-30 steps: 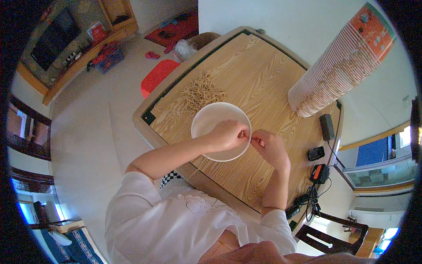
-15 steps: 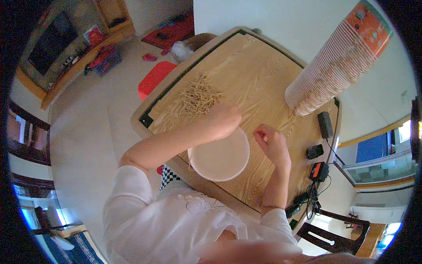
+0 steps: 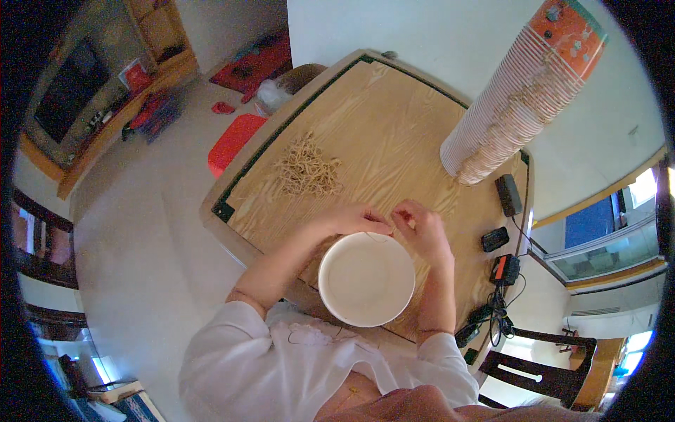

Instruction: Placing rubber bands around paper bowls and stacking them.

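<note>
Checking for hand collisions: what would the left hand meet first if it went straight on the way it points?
Most likely the right hand: its fingertips lie just ahead of the left hand, near the far rim of the bowl. Depth is unclear, so I can't tell whether they touch.

Head view (fisheye), looking down into bowl (image 3: 366, 281).

Plenty of room to reach across the tabletop (image 3: 383, 126) at upper centre, between the tan stringy pile (image 3: 308, 167) on the left and that tall nested stack (image 3: 517, 98) upper right. The white bowl (image 3: 366, 281) blocks lower centre, and black adapters (image 3: 508, 195) clutter centre right.
</note>
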`<state>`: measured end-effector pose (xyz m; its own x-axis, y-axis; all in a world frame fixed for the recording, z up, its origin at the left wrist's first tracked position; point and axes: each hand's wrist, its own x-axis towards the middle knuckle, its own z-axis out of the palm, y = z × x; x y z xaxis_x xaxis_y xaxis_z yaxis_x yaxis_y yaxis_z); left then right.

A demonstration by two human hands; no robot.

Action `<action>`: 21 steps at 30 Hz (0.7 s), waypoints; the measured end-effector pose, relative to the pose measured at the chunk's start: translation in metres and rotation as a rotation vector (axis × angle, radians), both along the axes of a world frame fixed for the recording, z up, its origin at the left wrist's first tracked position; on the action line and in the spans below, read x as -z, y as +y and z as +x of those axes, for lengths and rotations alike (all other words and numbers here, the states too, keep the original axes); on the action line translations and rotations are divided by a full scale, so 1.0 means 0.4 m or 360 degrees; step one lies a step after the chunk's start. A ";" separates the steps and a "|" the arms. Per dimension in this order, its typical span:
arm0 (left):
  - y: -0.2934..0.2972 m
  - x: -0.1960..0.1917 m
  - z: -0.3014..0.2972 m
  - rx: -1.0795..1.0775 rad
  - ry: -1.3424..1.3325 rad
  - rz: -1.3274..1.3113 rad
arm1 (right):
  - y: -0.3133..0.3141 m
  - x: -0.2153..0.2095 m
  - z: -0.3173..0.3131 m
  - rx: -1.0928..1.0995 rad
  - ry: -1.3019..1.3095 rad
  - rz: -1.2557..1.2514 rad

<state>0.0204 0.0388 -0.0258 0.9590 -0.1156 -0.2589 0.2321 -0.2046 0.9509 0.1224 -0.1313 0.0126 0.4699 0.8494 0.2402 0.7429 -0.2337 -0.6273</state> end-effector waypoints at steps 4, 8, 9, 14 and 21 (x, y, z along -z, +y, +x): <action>-0.014 0.022 0.002 -0.0100 0.0173 -0.0375 | -0.007 0.000 0.004 0.0075 0.0106 -0.0015; -0.023 0.042 -0.013 -0.0194 0.0185 -0.0555 | -0.011 -0.031 -0.002 -0.0198 0.0342 0.0175; -0.023 0.048 -0.016 -0.0197 0.0120 -0.0508 | -0.010 -0.033 0.000 -0.0450 0.0311 0.0179; -0.029 0.096 -0.028 -0.0331 -0.0031 -0.0507 | -0.013 -0.007 0.022 -0.0550 0.0450 -0.0087; -0.040 0.076 -0.054 -0.0373 -0.0050 -0.0409 | 0.003 -0.023 0.013 -0.0638 0.0074 0.0360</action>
